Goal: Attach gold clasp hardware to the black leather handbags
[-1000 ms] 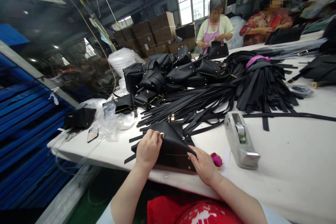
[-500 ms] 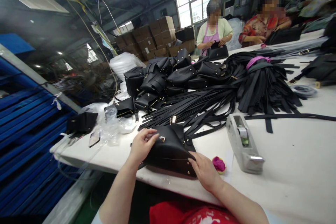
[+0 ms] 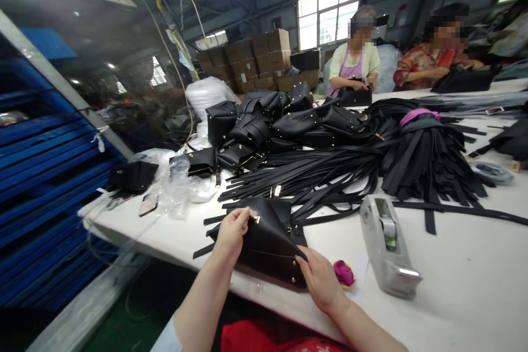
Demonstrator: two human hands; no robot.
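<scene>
A black handbag (image 3: 268,247) lies tilted at the table's front edge, its gold clasp (image 3: 256,220) facing up and gold studs on its near right end. My right hand (image 3: 324,280) grips the bag's right edge, thumb on top. My left hand (image 3: 231,231) is closed in a pinch just left of the clasp. A tiny whitish bit shows by its fingertips, too small to name. Right of the bag sit a small dish of magenta cloth (image 3: 344,274) and a grey tape dispenser (image 3: 390,247).
Black straps (image 3: 313,168) spread behind the bag, beside a strap bundle tied with purple (image 3: 421,115). Several black bags (image 3: 256,126) are piled farther back. A phone (image 3: 148,204) and clear plastic (image 3: 177,187) lie left. Two people (image 3: 355,66) work across the table.
My left fingers have closed from a loose spread into a pinch beside the clasp. The right hand keeps its grip on the bag's edge. The whole view has shifted slightly.
</scene>
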